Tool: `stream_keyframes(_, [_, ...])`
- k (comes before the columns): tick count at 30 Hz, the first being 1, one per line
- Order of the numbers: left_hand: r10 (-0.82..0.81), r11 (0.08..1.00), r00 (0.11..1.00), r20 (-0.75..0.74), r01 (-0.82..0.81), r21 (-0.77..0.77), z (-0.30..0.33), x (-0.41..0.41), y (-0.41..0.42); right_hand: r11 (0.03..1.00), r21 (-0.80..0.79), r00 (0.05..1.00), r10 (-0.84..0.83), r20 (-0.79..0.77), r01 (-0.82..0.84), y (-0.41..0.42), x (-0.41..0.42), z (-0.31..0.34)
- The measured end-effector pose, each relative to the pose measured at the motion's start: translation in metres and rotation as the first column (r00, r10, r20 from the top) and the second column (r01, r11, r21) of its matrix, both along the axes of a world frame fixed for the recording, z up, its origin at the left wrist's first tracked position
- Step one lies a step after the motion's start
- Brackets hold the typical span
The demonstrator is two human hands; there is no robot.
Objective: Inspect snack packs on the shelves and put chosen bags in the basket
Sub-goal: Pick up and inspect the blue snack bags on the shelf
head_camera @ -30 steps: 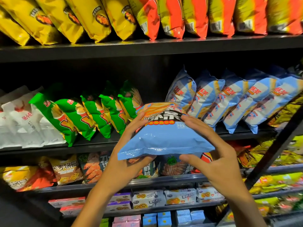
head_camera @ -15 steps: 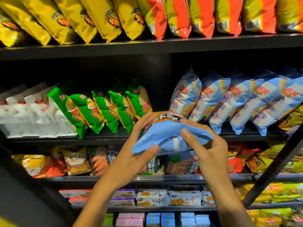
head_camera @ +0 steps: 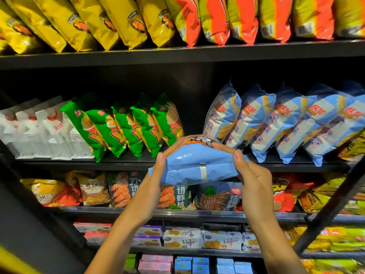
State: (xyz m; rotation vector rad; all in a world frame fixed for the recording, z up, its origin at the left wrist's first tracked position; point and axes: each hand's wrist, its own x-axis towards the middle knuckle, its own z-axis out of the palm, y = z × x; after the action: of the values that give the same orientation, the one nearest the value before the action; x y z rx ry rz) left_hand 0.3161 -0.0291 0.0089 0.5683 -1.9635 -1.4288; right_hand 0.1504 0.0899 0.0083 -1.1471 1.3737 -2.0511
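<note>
I hold a light-blue snack bag (head_camera: 195, 165) in both hands, in front of the middle shelf. Its plain back with a vertical seam faces me and the printed front tips away toward the shelf. My left hand (head_camera: 152, 182) grips the bag's left end, thumb on the back. My right hand (head_camera: 250, 178) grips the right end, fingers over the top edge. A row of matching blue shrimp-stick bags (head_camera: 276, 119) leans on the shelf just behind and to the right. No basket is in view.
Green bags (head_camera: 126, 127) and white bags (head_camera: 39, 129) fill the middle shelf (head_camera: 126, 165) to the left. Yellow bags (head_camera: 94, 20) and orange bags (head_camera: 246, 18) line the top shelf. Assorted packs and small boxes (head_camera: 183, 237) sit below. A dark diagonal frame bar (head_camera: 333, 202) crosses at right.
The blue bag has been tipped forward between my hands, so its printed front turned away and the plain seamed back now faces me. The bag also rose a little toward the middle shelf.
</note>
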Motion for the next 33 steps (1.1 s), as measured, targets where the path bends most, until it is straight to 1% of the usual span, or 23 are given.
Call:
stream_keyframes(3, [0.007,1.000,0.999,-0.035,-0.007,0.010,-0.006,-0.001,0.004,1.000,-0.011,0.999,0.025,0.020,-0.025,0.001,-0.004,-0.003])
stream_keyframes(5, [0.008,0.999,0.999,-0.038,-0.010,-0.041,-0.011,-0.002,0.003,0.999,-0.007,0.999,0.038,0.021,-0.038,0.001,-0.006,-0.008])
stream_keyframes(8, [-0.004,0.997,0.997,-0.080,-0.002,-0.078,-0.016,-0.003,0.005,0.999,0.002,0.999,0.052,0.003,-0.053,0.003,-0.009,-0.013])
stream_keyframes(11, [-0.048,0.994,0.989,-0.141,0.034,-0.103,-0.016,-0.003,0.005,0.992,-0.011,0.992,0.124,-0.040,-0.124,0.008,-0.017,-0.015])
stream_keyframes(13, [-0.028,0.979,0.994,-0.107,0.006,-0.203,-0.014,-0.005,-0.004,0.984,-0.014,0.982,0.177,-0.065,-0.178,0.013,-0.022,-0.015])
stream_keyframes(14, [-0.008,0.964,0.997,-0.077,-0.013,-0.266,-0.013,-0.006,-0.007,0.982,-0.010,0.981,0.190,-0.048,-0.191,0.014,-0.024,-0.014])
stream_keyframes(15, [0.011,0.949,0.997,-0.076,-0.034,-0.312,-0.014,-0.007,-0.009,0.981,0.006,0.981,0.193,-0.013,-0.193,0.013,-0.027,-0.012])
stream_keyframes(17, [0.020,0.943,0.993,-0.113,-0.057,-0.329,-0.015,-0.003,-0.001,0.977,0.095,0.982,0.190,0.023,-0.191,0.010,-0.035,-0.008])
stream_keyframes(19, [-0.008,0.919,0.994,-0.110,-0.036,-0.394,-0.016,0.001,0.010,0.944,0.236,0.969,0.244,-0.025,-0.231,0.004,-0.042,-0.005])
stream_keyframes(21, [-0.059,0.874,0.997,-0.051,0.027,-0.484,-0.013,0.003,0.014,0.891,0.356,0.944,0.324,-0.064,-0.282,-0.001,-0.043,-0.003])
stream_keyframes(22, [-0.075,0.861,0.997,-0.009,0.061,-0.505,-0.010,0.002,0.012,0.876,0.384,0.938,0.341,-0.066,-0.292,-0.003,-0.044,-0.004])
stream_keyframes(24, [-0.095,0.840,0.994,0.057,0.111,-0.531,-0.007,0.004,0.009,0.879,0.391,0.947,0.317,-0.055,-0.272,-0.006,-0.046,-0.009])
stream_keyframes(26, [-0.088,0.824,0.996,0.022,0.085,-0.560,-0.012,0.007,0.008,0.897,0.367,0.954,0.291,-0.067,-0.248,-0.006,-0.050,-0.014])
stream_keyframes(27, [-0.078,0.831,0.997,-0.025,0.051,-0.555,-0.013,0.007,0.008,0.905,0.349,0.955,0.288,-0.077,-0.244,-0.007,-0.052,-0.017])
stream_keyframes(28, [-0.065,0.861,0.994,-0.085,0.013,-0.509,-0.014,0.006,0.006,0.913,0.329,0.954,0.285,-0.088,-0.242,-0.008,-0.053,-0.020])
stream_keyframes(30, [-0.039,0.950,0.979,-0.199,-0.026,-0.311,-0.013,0.001,0.000,0.929,0.300,0.954,0.268,-0.132,-0.219,-0.012,-0.054,-0.022])
stream_keyframes(31, [-0.018,0.978,0.975,-0.221,-0.029,-0.207,-0.011,-0.003,-0.004,0.932,0.300,0.952,0.259,-0.164,-0.202,-0.015,-0.053,-0.022])
stream_keyframes(33, [0.019,0.997,0.982,-0.190,-0.032,-0.063,-0.011,-0.011,-0.017,0.931,0.311,0.941,0.264,-0.211,-0.192,-0.023,-0.053,-0.023])
